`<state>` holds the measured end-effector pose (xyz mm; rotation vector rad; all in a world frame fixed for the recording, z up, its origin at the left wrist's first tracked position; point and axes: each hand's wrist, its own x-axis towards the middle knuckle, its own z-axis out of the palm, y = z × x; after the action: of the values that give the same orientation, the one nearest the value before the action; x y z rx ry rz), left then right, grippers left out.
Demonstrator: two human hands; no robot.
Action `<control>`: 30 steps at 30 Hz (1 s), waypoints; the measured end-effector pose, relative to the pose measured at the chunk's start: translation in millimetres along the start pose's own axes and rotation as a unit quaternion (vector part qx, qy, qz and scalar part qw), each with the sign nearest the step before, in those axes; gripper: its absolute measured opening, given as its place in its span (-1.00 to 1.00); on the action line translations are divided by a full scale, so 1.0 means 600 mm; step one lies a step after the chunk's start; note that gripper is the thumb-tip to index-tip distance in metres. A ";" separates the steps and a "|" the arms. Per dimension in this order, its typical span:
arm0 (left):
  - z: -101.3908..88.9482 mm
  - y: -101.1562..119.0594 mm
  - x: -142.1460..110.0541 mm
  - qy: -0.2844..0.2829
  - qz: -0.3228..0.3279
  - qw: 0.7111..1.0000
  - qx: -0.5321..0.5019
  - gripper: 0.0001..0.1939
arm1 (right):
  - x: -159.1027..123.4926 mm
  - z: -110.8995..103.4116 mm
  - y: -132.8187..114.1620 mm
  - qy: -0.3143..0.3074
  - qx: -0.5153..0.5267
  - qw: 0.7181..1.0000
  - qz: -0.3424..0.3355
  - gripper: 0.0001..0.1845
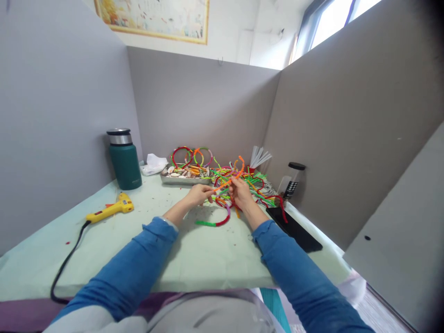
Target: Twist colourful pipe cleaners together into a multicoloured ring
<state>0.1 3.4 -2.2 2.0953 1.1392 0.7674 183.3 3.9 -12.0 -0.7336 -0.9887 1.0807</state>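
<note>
My left hand (200,193) and my right hand (240,192) are raised a little over the pale green table (194,254), fingers pinched on an orange pipe cleaner (231,177) that runs between them and up to the right. Below the hands lies a curved hoop wrapped in red, green and purple (218,221). Just behind the hands sits a tangled pile of coloured pipe cleaners (249,182). Both sleeves are blue.
A metal tray (173,180) with shells and wrapped hoops stands at the back. A green thermos (124,159) and a yellow glue gun (111,209) with its black cord are on the left. On the right are a black phone (294,229) and a clear jar (291,182). Grey partitions enclose the table.
</note>
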 end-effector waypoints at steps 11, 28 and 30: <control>-0.011 0.004 -0.004 0.191 0.057 0.938 0.284 -0.62 | -0.003 0.002 0.013 -0.001 -0.032 0.999 0.013 -0.66; -0.005 0.017 -0.001 0.078 0.040 0.964 0.251 -0.66 | 0.001 0.000 0.015 0.014 0.015 1.000 0.011 -0.70; -0.009 0.016 -0.002 0.083 0.028 0.962 0.258 -0.66 | 0.006 -0.007 0.011 0.026 0.027 0.999 0.017 -0.70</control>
<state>0.3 -0.5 8.3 2.5330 1.5031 0.7388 185.3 9.3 -18.7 -0.7322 -0.9022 1.1082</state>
